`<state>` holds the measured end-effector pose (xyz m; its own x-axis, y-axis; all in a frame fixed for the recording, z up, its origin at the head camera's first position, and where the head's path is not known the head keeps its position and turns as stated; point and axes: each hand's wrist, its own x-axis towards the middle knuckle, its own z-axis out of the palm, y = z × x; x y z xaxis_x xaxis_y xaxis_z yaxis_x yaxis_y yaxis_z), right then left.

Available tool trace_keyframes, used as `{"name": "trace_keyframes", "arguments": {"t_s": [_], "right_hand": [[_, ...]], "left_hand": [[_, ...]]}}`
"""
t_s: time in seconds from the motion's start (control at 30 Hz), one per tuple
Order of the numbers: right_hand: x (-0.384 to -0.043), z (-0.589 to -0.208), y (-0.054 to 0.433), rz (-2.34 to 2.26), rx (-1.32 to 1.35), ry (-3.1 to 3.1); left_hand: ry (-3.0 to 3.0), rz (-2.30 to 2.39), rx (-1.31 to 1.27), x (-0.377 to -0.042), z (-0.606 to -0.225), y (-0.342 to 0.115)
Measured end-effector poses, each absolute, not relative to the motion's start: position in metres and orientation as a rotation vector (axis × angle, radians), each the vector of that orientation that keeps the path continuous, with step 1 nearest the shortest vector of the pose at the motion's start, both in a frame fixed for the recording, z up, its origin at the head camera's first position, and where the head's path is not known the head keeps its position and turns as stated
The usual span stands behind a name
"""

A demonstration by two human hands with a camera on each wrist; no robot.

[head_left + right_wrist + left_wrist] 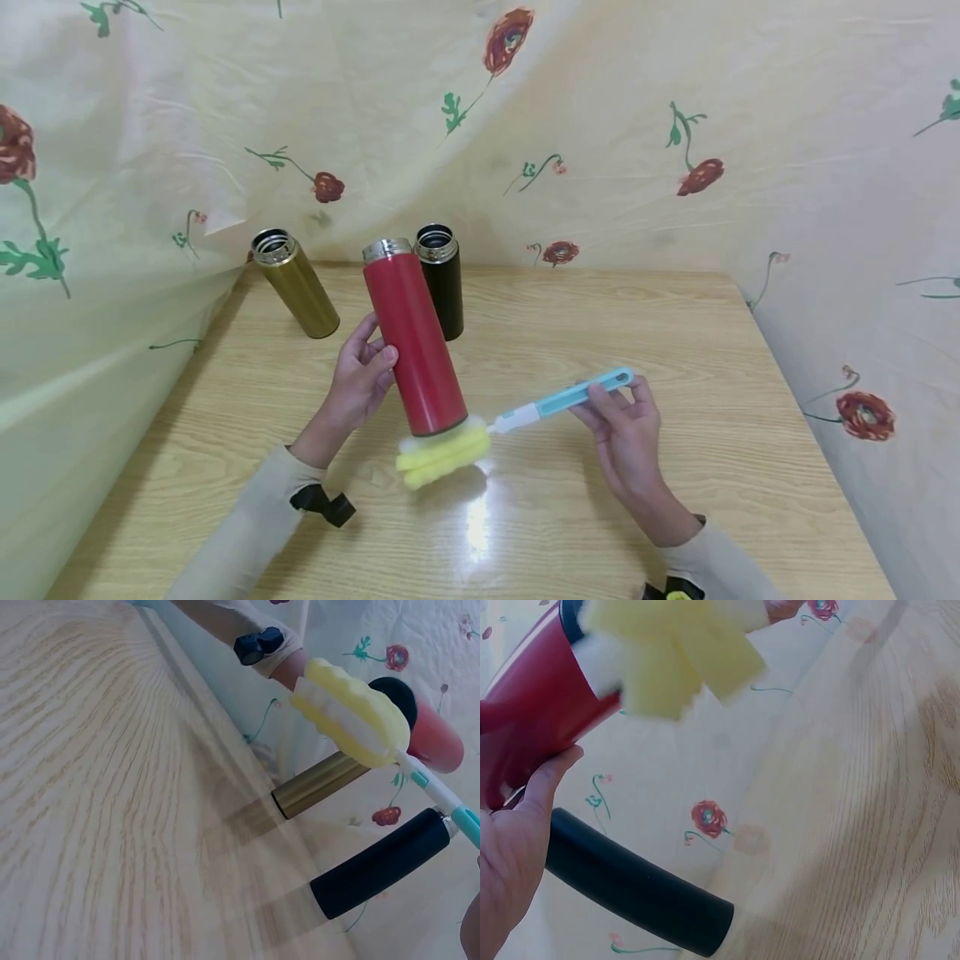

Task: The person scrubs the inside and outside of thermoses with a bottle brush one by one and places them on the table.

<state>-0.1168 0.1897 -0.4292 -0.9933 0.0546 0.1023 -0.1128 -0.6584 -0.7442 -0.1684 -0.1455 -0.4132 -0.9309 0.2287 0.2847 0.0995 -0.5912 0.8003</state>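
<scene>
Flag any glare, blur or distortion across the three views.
Head: white glare on the table below the yellow sponge; left wrist: sponge blurred, black bottle bowed, likely lens distortion; right wrist: sponge crisper, a soft dark streak at the foot of the gold bottle.

We see a table with a pale, wood-grained top, its grain running in wavy lines and its surface shiny enough to throw back a bright patch of light near the front middle. Two bottles stand upright directly on it towards the back: a gold bottle by the left end and, to its right and apart from it, a black bottle. We can see each one's silvery neck.
</scene>
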Motion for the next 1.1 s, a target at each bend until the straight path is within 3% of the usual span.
{"name": "trace_keyframes", "arguments": {"t_s": [0.23, 0.57, 1.1], "right_hand": [[-0.119, -0.433, 0.185, 2.777, 0.104, -1.267], [-0.116, -0.422, 0.183, 2.805, 0.293, -1.184], [-0.122, -0.429, 0.18, 2.751, 0.146, -1.283]], "left_hand": [[1.393, 2.682, 0.578, -0.17, -0.416, -0.147], [1.401, 2.688, 0.544, -0.171, -0.421, -0.147], [1.439, 2.671, 0.599, -0.169, -0.42, -0.149]]}}
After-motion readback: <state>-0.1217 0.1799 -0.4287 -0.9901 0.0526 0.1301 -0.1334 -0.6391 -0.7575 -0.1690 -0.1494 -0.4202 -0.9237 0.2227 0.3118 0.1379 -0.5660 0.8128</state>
